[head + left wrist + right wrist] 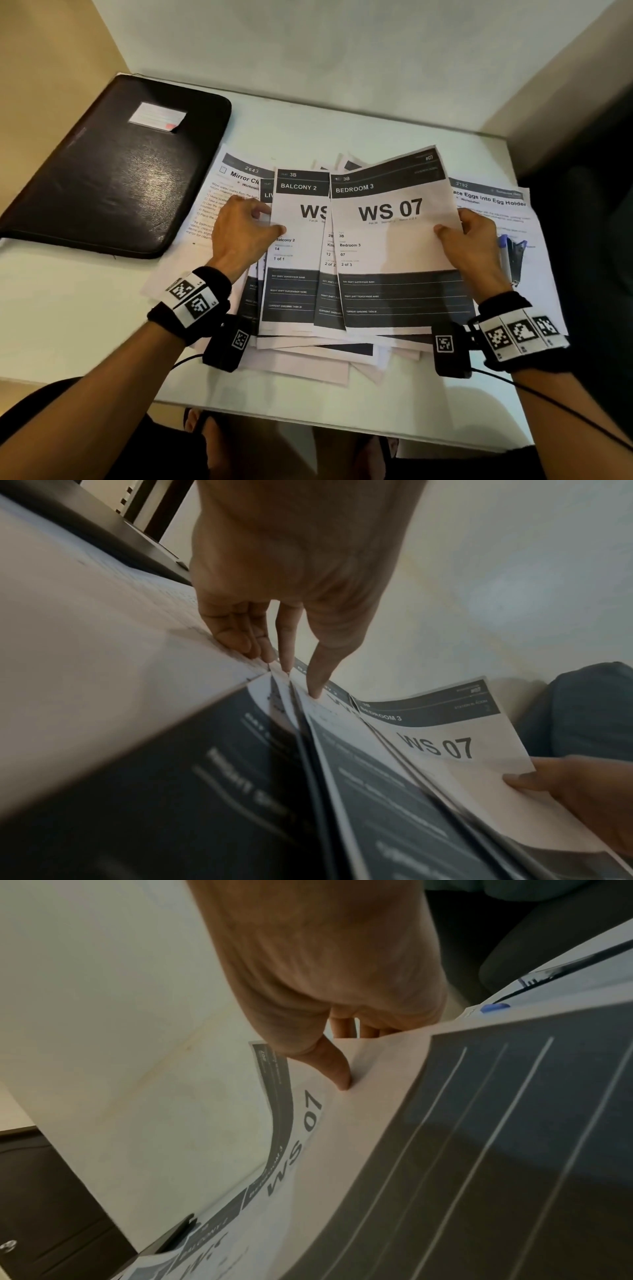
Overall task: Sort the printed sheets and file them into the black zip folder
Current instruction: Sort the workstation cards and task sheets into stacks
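The black zip folder [113,168] lies closed at the table's back left, a white label on its cover. A fan of printed sheets is held above a loose pile in the middle. My right hand [469,236] pinches the right edge of the "Bedroom 3 / WS 07" sheet [394,240], thumb on top, fingers beneath; the same sheet [342,1123] curves up in the right wrist view. My left hand [243,229] pinches the left edge of the "Balcony 2" sheet [298,246], thumb on its face. In the left wrist view its fingers [240,639] go among the sheet edges.
More sheets lie flat under the fan: a "Mirror" sheet [233,178] on the left and an egg holder sheet [496,202] on the right. A blue-capped pen [505,253] and a black clip rest on the right sheet. Walls close the table [85,325] at the back and left.
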